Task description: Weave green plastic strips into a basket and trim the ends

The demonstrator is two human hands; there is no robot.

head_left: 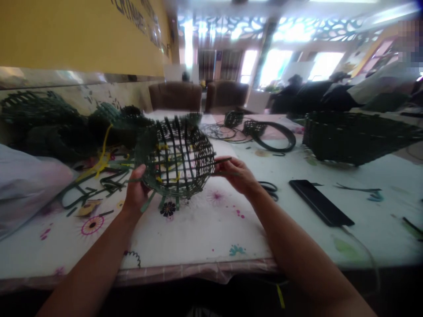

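An open-weave, rounded basket of dark green plastic strips (178, 160) is held up above the table, with loose strip ends hanging from its lower edge. My left hand (137, 189) grips its left side, with the fingers partly hidden behind the weave. At its right side, my right hand (236, 174) pinches a thin dark green strip (222, 161) whose tip reaches into the weave. Yellow strips show through the gaps from behind. The far side of the basket is partly hidden by the weave in front.
A floral tablecloth (194, 233) covers the table. On it lie a black phone (319, 202), black-handled scissors (269, 189), a coiled green strip (274, 136), a large woven piece (355, 136), and a heap of green weaving (49, 125). A pale plastic bag (26, 185) lies left. People sit at the back right (313, 92).
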